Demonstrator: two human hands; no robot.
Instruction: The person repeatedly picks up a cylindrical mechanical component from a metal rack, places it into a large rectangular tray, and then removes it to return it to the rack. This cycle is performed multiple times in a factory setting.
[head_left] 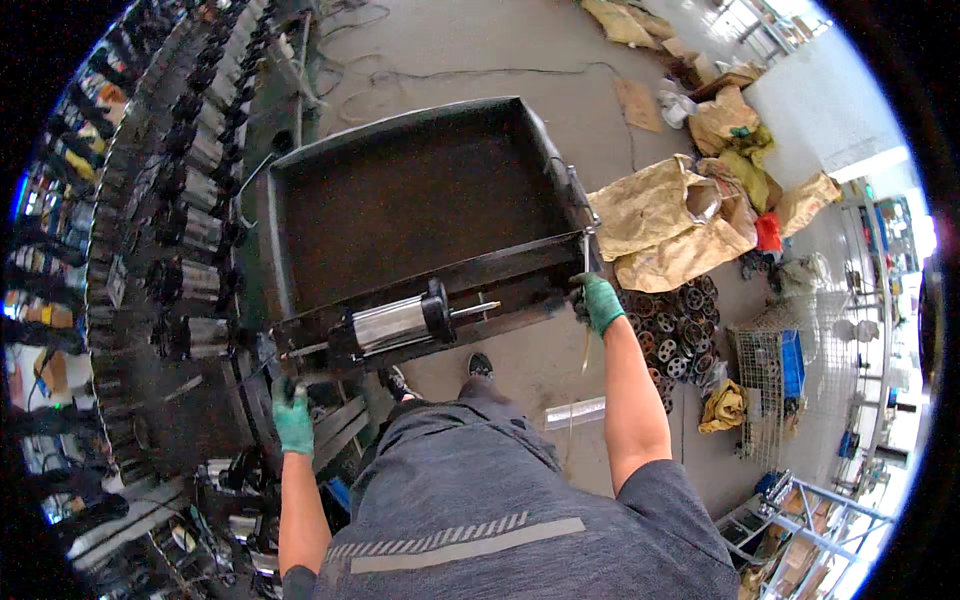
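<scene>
Grey floor [480, 70]; right hand [601, 303] clasps metal bin [415, 190], left hand [293, 418] grip unclear; silver cylinder [390, 325] left of right fingers. Likely steadying; shifting needs balance.

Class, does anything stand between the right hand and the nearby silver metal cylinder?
Nothing visible does: the silver metal cylinder points its shaft toward the green-gloved right hand at a corner of the dark metal tray.

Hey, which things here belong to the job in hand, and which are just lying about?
Likely the job:
Dark metal tray, between left hand and right hand
Silver cylinder, along tray's near side

Apparently lying about:
Brown sacks
Dark wheels
Cardboard sheet
</scene>
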